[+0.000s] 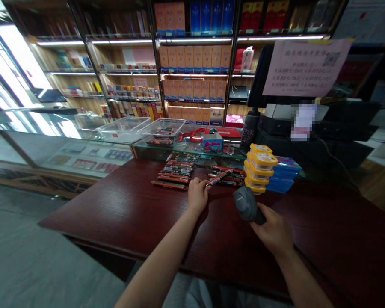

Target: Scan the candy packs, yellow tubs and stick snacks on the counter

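My left hand (198,194) is closed on one end of a slim stick-shaped packet (220,177) in red and dark wrapping, which points up to the right. A row of similar packets (176,173) lies just beyond and left of that hand. More of them, in a second pile (234,176), lie under and behind the held packet. My right hand (274,229) grips the handle of a grey barcode scanner (244,203), its head turned toward the left and the packets. Stacked yellow-lidded tubs (259,171) stand beyond the scanner, beside a stack of blue packs (282,174).
The dark red wooden desk (115,214) meets a glass display counter (83,145). Clear plastic bins (163,128) and a small blue box (212,142) sit on the glass. A monitor with a paper notice (304,68) and a black bottle (250,128) stand at the back right.
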Demonstrator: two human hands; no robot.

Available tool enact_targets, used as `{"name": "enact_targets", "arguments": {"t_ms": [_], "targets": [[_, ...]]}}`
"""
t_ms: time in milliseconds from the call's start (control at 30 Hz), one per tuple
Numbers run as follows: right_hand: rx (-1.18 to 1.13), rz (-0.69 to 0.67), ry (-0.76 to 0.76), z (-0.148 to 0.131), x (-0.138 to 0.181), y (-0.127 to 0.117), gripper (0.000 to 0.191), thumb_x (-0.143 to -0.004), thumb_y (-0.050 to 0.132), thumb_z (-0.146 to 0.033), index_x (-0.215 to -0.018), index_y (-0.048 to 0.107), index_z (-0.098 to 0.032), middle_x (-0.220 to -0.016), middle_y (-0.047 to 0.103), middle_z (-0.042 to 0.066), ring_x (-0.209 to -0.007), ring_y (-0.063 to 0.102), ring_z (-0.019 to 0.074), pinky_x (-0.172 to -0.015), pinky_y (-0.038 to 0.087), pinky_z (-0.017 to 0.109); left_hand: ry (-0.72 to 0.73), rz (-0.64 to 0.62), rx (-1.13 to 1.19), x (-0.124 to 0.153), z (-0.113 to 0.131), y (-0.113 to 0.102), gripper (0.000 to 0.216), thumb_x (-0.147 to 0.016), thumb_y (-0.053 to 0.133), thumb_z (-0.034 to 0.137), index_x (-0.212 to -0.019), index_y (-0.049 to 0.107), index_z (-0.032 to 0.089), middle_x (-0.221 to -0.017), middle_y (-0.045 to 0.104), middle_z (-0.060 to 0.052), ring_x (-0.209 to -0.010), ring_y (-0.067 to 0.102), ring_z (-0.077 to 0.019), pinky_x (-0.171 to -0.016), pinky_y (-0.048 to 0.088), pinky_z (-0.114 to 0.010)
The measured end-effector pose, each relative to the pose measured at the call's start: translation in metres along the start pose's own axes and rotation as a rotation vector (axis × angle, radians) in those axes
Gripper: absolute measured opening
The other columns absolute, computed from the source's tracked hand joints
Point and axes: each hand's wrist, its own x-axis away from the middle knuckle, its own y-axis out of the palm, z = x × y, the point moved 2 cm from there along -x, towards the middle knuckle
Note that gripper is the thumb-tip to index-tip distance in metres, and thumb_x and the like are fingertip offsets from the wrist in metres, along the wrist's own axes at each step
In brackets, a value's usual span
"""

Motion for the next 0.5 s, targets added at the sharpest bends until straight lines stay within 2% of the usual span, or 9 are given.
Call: {"name": "enact_targets", "arguments": {"t_ms": [133,267,367,500], "targets": [[0.046,0.050,-0.080,0.008,0.008,0.005,0.034,-0.077,0.054,-0.034,-0.107,0.061,-0.020,-0.100,0.071,0.009,-0.082,0.068,0.0235,-0.065,0.049,0.031,0.035,-0.045,-0.062,-0.003,0.000,-0.005,0.021,-0.084,0.054,0.022,-0.103,0.065,0.022,-0.093,0.053,-0.006,-0.090,0.048,-0.0204,-0.083,0.040,-0.034],[0.058,0.067,-0.089,0.008,0.011,0.002,0.031,-0.080,0.050,-0.034,-0.106,0.061,-0.020,-0.100,0.070,0.008,-0.082,0.067,0.0232,-0.065,0.048,0.031,0.101,-0.082,-0.109,-0.011,-0.011,-0.028,0.022,-0.086,0.051,0.023,-0.103,0.065,0.022,-0.096,0.054,-0.006,-0.092,0.047,-0.0214,-0.085,0.039,-0.035],[0.075,0.064,-0.071,0.008,0.013,0.001,0.032,-0.081,0.050,-0.035,-0.106,0.061,-0.021,-0.099,0.070,0.008,-0.080,0.067,0.0236,-0.062,0.047,0.032,0.180,-0.116,-0.159,-0.017,-0.036,-0.055,0.023,-0.084,0.051,0.022,-0.103,0.064,0.023,-0.099,0.056,-0.006,-0.095,0.047,-0.0219,-0.087,0.038,-0.036],[0.090,0.051,-0.057,0.006,0.013,0.002,0.031,-0.081,0.049,-0.038,-0.106,0.060,-0.021,-0.096,0.071,0.006,-0.078,0.068,0.0235,-0.060,0.046,0.032,0.184,-0.139,-0.185,-0.017,-0.090,-0.095,0.028,-0.082,0.053,0.022,-0.106,0.065,0.026,-0.102,0.059,-0.004,-0.094,0.047,-0.0215,-0.087,0.038,-0.036]]}}
